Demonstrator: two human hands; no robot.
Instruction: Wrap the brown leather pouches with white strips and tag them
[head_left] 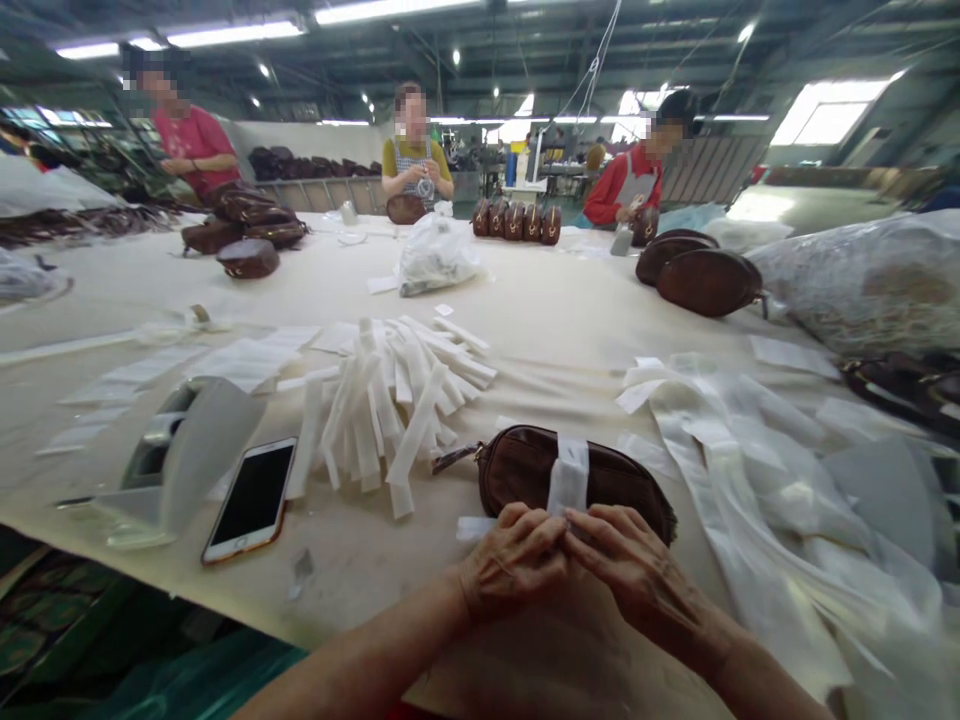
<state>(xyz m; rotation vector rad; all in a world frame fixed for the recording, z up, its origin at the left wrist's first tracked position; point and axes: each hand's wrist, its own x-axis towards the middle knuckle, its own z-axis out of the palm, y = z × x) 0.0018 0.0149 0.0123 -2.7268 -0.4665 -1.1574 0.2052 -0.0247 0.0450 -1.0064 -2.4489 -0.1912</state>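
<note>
A dark brown leather pouch (521,470) with a zipper lies on the table in front of me, its pull tab pointing left. A white strip (571,470) runs across the pouch's middle. My left hand (517,555) is closed, its fingertips pinching the near end of the strip. From the other side my right hand (630,560) meets it, thumb and fingers pressed together at the same end of the strip and against the pouch's near edge. Fingers cover the strip's very end.
Loose white strips (382,410) are heaped left of the pouch, beside a phone (251,500) and a tape dispenser (169,450). Clear plastic sheeting (735,470) lies right. Brown bags (709,282) and a plastic bag (439,255) stand farther back, where several co-workers work.
</note>
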